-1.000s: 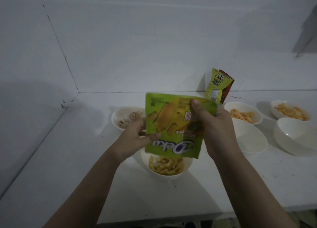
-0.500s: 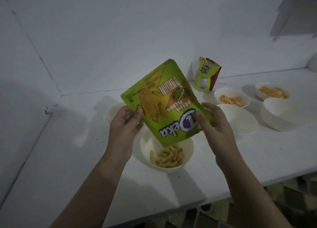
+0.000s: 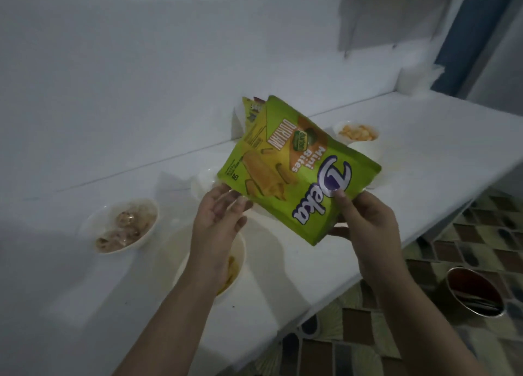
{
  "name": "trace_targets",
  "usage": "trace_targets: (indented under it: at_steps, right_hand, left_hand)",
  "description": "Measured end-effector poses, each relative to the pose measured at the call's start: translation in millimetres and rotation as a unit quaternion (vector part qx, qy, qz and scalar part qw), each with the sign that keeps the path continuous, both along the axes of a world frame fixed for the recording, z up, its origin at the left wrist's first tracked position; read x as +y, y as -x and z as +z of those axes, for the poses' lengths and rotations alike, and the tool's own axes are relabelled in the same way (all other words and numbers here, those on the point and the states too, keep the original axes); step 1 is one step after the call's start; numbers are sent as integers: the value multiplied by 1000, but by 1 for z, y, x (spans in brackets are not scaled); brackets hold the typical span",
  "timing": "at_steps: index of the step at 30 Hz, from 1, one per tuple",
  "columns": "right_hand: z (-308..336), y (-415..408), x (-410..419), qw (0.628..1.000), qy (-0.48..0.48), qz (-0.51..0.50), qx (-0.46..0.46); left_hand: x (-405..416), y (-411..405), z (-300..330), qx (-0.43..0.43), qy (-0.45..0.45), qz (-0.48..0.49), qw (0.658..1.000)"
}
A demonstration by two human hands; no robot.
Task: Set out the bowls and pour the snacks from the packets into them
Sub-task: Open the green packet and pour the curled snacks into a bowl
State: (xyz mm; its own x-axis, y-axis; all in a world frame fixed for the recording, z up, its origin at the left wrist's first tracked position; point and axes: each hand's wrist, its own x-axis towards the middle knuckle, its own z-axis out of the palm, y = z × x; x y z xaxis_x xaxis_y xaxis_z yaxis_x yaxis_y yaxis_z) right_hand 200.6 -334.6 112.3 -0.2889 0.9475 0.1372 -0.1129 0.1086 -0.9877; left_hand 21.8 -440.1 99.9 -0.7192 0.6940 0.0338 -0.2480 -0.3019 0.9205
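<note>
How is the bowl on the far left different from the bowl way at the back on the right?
The left bowl holds brownish, lumpy snacks; the back bowl holds pale orange pieces. The left bowl sits near the counter's front, in full view, while the back bowl is partly hidden behind the green packet in the right hand. The left bowl looks larger here, though it is nearer the camera. Both are white, upright and filled.

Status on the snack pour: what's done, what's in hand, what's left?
Done: a bowl of pale brown snacks, a far bowl of orange snacks and a bowl of yellow sticks under the left forearm are all filled. In hand: the green Deka packet, pinched by the right hand, with the left hand open at its lower edge. Left: another packet stands behind it, mostly hidden.
</note>
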Motion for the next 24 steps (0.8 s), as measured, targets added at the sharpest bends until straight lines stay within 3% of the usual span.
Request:
trace_targets:
  at_steps: [14,24]
  right_hand:
    - [2,-216,125,984,-56,-170,1]
    - [-23,-333,168,958,3,-286,9]
  left_hand:
    - [183,-187,10,-12,-17,-173,985]
    - [286,-302,-7,22,42,-302,952]
